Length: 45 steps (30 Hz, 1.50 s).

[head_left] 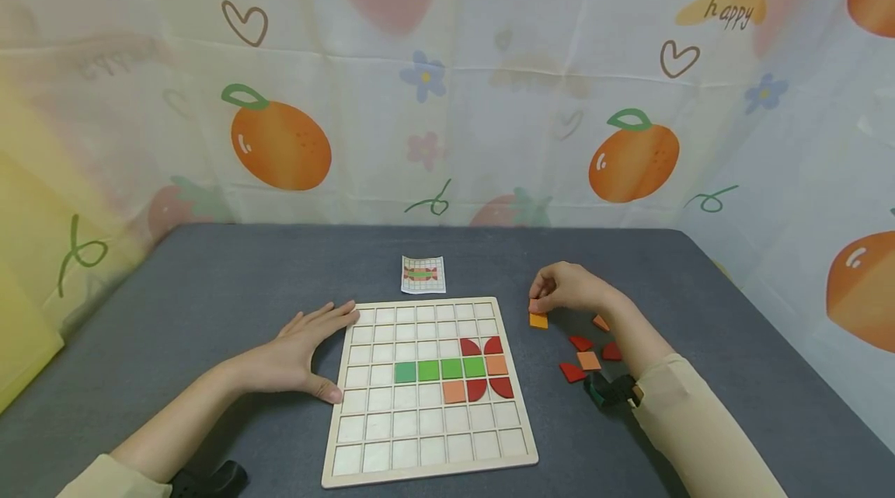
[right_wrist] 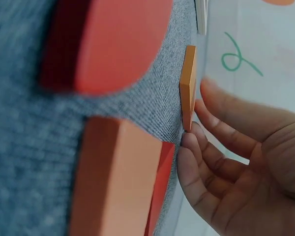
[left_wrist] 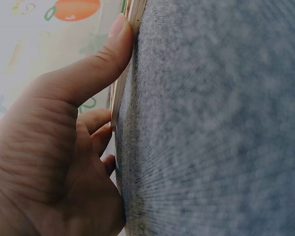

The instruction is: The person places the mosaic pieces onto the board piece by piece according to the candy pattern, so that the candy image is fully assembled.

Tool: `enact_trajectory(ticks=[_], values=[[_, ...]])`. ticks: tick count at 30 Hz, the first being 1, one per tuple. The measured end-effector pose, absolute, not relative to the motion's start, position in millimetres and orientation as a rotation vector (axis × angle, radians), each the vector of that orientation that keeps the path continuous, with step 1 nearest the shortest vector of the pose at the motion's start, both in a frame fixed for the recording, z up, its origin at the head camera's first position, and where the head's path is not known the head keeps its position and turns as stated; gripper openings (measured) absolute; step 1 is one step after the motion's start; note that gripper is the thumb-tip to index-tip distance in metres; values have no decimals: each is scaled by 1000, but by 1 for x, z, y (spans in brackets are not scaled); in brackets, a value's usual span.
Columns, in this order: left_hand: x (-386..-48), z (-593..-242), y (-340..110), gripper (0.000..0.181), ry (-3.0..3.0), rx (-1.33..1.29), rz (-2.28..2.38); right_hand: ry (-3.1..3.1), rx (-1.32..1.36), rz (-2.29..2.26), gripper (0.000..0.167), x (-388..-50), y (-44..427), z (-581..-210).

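Note:
My left hand [head_left: 308, 346] rests against the left side of the white gridded wooden board [head_left: 391, 428], thumb and spread fingers at its edge. In the left wrist view the thumb [left_wrist: 96, 71] presses the board's rim. Over the table right of the board, my right hand [head_left: 569, 286] pinches at an orange square tile [head_left: 538, 321], partly covered by the fingertips. On the board lie a teal square [head_left: 405, 372], green squares [head_left: 450, 368] in a row, salmon squares [head_left: 454, 391] and red rounded pieces [head_left: 501, 387].
A small pattern card [head_left: 423, 275] lies behind the board. Loose red pieces [head_left: 572, 372], a salmon square [head_left: 589, 360] and another orange-toned piece [head_left: 600, 322] are scattered under and beside the right forearm. A printed curtain [head_left: 447, 133] hangs behind the grey table.

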State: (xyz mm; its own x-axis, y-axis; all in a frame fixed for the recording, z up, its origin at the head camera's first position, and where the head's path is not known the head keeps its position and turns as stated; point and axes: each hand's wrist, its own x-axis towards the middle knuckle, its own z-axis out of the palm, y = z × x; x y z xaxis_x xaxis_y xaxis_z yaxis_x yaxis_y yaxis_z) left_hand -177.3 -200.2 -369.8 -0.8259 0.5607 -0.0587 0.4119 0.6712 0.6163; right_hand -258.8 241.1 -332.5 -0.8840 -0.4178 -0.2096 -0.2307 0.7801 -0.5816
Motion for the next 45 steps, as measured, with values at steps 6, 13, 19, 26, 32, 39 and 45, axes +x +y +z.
enact_trajectory(ticks=[6, 13, 19, 26, 32, 39, 45], values=[[-177, -371, -201, 113, 2643, 783, 881, 2633, -491, -797, 17, -259, 240, -332], [-177, -371, -201, 112, 2643, 786, 892, 2621, -521, -849, 15, -258, 239, -333], [-177, -372, -201, 113, 2653, 791, 898, 2614, -556, -889, 14, -259, 240, -329], [-177, -372, -201, 113, 2657, 785, 894, 2634, -610, -923, 14, -256, 229, -324], [-177, -371, -200, 113, 2653, 783, 901, 2546, -687, -1027, 18, -247, 206, -320], [-176, -370, -201, 113, 2651, 801, 893, 2470, -811, -1047, 21, -233, 176, -316], [-176, -369, -200, 113, 2650, 804, 883, 2402, -864, -1052, 17, -224, 156, -317]])
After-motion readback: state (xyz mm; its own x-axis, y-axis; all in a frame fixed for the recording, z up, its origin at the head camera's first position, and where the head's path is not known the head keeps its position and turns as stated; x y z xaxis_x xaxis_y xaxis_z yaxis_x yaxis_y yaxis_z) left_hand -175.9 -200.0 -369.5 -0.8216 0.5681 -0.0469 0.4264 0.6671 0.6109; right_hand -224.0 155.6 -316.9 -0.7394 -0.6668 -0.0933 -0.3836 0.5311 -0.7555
